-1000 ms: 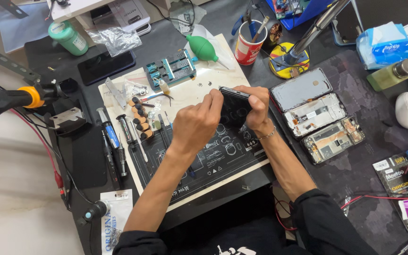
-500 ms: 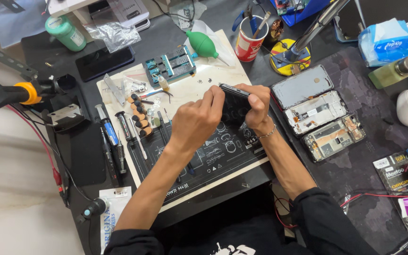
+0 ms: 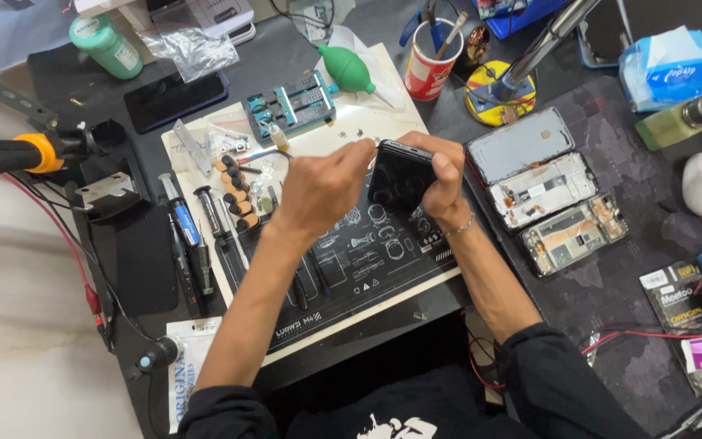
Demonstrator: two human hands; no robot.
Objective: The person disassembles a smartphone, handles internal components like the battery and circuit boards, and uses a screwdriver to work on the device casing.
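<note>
- The phone (image 3: 400, 175) between the two hands is black and glossy.
- The work mat (image 3: 359, 260) under the hands is black with white line drawings, and it has a cream border.
- The air blower (image 3: 348, 70) is green.
- The cup (image 3: 430, 69) is red with a white band.
- The bottle (image 3: 107, 47) at the far left is mint green with a white label.
- The tool handle (image 3: 42, 151) at the left is black with an orange ring.
- The tissue pack (image 3: 665, 67) is light blue and white.
- The round base (image 3: 497, 102) of the stand is yellow with red and dark marks.
- The sleeves (image 3: 558, 382) are black.
- The table mat (image 3: 635, 195) at the right is dark grey with a faint mottled pattern.
</note>
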